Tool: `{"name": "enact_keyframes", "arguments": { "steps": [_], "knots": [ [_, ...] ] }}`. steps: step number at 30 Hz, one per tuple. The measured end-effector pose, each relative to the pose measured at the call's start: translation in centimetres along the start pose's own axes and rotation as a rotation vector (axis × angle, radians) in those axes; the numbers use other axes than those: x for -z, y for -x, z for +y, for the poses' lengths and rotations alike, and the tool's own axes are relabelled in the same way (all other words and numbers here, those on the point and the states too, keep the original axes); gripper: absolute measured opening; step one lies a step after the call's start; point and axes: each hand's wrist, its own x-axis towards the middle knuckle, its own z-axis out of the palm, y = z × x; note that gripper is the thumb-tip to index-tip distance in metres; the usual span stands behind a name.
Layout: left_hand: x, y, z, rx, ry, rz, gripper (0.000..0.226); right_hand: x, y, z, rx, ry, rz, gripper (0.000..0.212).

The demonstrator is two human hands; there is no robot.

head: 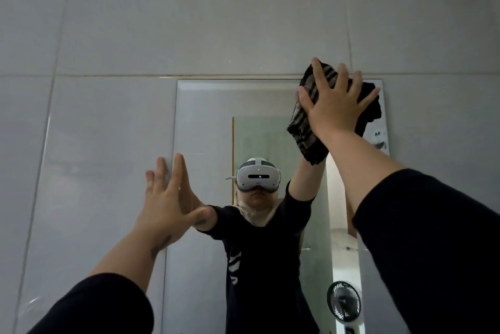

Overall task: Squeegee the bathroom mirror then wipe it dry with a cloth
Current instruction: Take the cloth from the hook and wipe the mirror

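Note:
A tall frameless mirror (205, 122) hangs on the grey tiled wall. My right hand (334, 102) presses a dark striped cloth (304, 133) flat against the mirror's top right corner, fingers spread over it. The cloth's lower part hangs below my palm. My left hand (169, 198) rests flat with fingers apart on the mirror's left edge, partly on the tile, and holds nothing. No squeegee is in view.
Large glossy grey wall tiles (108, 130) surround the mirror. The mirror reflects a person in a dark top with a white headset (258, 176), a frosted glass door and a small fan (343, 302) at the lower right.

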Motion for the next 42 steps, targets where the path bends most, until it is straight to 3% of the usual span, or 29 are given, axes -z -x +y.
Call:
{"name": "enact_keyframes", "arguments": {
  "steps": [11, 20, 35, 42],
  "knots": [
    [0.0, 0.2, 0.5, -0.005, -0.040, 0.016, 0.125, -0.2, 0.9, 6.8, -0.145, -0.052, 0.106, 0.061],
    [0.1, 0.2, 0.4, 0.000, -0.059, 0.008, 0.125, -1.5, 5.4, 3.4, -0.167, -0.031, 0.104, 0.060],
    [0.2, 0.3, 0.3, -0.021, -0.013, -0.009, 0.119, -2.2, 8.8, -11.4, 0.213, -0.057, 0.067, 0.062],
    [-0.4, 3.1, -0.4, -0.028, 0.092, 0.131, 0.104, -2.4, 10.9, -18.0, 0.457, -0.037, -0.013, 0.065]
  ]
}}
